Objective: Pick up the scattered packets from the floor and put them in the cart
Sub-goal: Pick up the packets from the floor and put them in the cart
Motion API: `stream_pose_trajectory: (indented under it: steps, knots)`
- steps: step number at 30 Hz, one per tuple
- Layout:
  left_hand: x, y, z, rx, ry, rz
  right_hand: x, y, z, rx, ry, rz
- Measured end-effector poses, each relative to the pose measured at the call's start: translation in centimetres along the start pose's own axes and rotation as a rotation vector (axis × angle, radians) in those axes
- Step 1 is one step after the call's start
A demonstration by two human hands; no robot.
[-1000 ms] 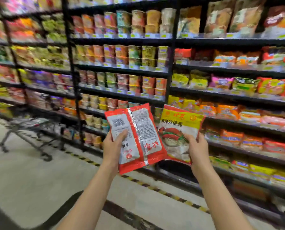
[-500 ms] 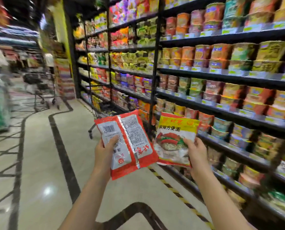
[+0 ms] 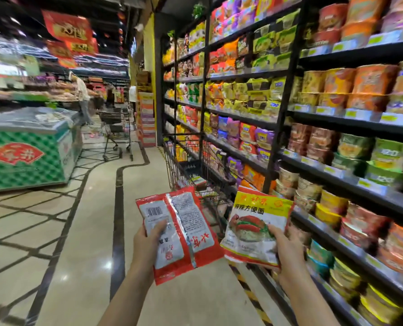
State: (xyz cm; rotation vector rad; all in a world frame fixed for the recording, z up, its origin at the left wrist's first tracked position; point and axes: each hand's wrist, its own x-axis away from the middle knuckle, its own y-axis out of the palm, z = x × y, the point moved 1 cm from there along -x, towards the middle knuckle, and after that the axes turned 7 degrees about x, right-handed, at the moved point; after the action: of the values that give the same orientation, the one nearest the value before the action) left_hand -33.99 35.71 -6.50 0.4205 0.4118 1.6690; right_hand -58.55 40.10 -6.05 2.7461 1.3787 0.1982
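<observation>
My left hand grips a red packet turned back side up, its barcode showing. My right hand grips a yellow and red noodle packet by its lower right corner, front side facing me. Both packets are held up at chest height, side by side. Just beyond them stands the wire shopping cart, close against the shelf, with some goods inside and its near end partly hidden by the packets.
Tall black shelves full of noodle packets and cups run along the right. A green chest freezer stands at the left. A second cart and people stand far down the tiled aisle.
The view has swung left from facing the shelves to looking down the aisle. The cart now stands straight ahead, much closer. Both hands keep their packets.
</observation>
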Motion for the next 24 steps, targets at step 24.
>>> stream_pose_trajectory:
  steps: [24]
  knots:
    - [-51.5, 17.5, -17.5, -0.018, -0.106, 0.121, -55.1, 17.3, 5.4, -0.023, 0.277, -0.029]
